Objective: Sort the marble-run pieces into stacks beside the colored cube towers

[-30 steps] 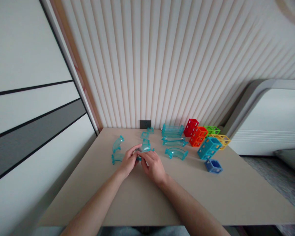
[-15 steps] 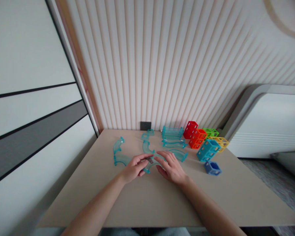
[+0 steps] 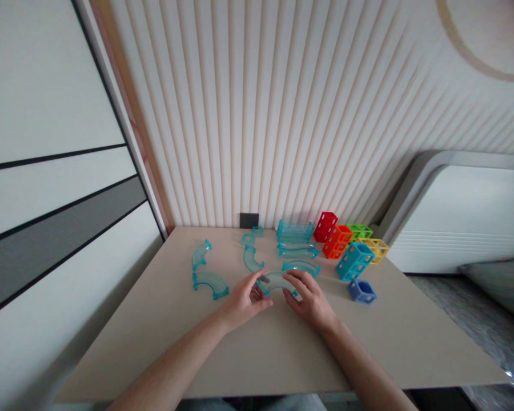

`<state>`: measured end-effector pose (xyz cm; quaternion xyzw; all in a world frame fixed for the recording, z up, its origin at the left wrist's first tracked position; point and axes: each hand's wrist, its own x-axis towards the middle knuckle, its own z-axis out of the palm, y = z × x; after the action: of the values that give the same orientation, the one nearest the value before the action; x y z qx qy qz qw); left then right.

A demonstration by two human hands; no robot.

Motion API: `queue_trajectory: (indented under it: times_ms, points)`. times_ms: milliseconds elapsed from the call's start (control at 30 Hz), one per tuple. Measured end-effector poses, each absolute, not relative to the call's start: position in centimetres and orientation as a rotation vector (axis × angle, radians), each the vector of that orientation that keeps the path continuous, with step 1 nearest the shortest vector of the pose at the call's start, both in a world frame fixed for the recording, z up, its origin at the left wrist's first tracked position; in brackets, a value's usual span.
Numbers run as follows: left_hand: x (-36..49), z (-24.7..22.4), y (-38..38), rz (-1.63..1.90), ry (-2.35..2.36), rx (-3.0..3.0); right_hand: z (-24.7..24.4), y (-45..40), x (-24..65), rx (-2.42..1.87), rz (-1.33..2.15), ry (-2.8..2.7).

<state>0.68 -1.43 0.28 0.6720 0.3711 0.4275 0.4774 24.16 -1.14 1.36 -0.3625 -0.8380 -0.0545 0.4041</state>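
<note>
A translucent teal curved track piece [image 3: 276,279] is between my two hands, just above or on the table, which I cannot tell. My left hand [image 3: 247,301] pinches its left end, and a fingertip shows dark through the plastic. On the right end, my right hand [image 3: 309,298] closes with thumb and fingers. Right behind them is another curved track piece [image 3: 252,259]. To the left, two more curved pieces, one nearer [image 3: 211,282] and one farther [image 3: 200,254], lie end to end. A wavy track piece [image 3: 301,267] rests behind my right hand.
Toward the wall are straight teal track pieces [image 3: 295,232] and small teal frames [image 3: 248,238]. Red [image 3: 325,226], orange [image 3: 338,242], teal [image 3: 354,261], green, yellow and blue [image 3: 362,290] block frames stand at right on the table [image 3: 240,359]. A black socket [image 3: 249,221] is behind.
The held curved piece has turned and shifted rightward between my hands. My right hand has gone from resting over it to gripping its right end. The view has shifted slightly.
</note>
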Motion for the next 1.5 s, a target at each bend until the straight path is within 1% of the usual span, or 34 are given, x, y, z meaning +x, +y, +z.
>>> queue_trajectory:
  times_ms: [233,400,533,933,1500]
  points:
    - [2.9,0.4,0.4,1.121,1.082,1.831,1.2,-0.4,24.8,-1.022,-0.031,-1.954]
    - [7.1,0.2,2.7,1.374,1.149,2.057,1.0,0.7,26.7,-1.200,-0.018,-1.793]
    - [9.9,-0.3,3.9,1.445,1.198,2.180,0.9,1.3,28.3,-1.315,-0.030,-1.747]
    - [10.1,-1.4,4.5,1.266,1.303,2.336,0.3,1.9,29.0,-1.409,-0.041,-1.791]
    - [10.4,-2.5,4.9,1.192,1.339,2.266,-0.2,2.1,29.1,-1.448,-0.003,-1.772]
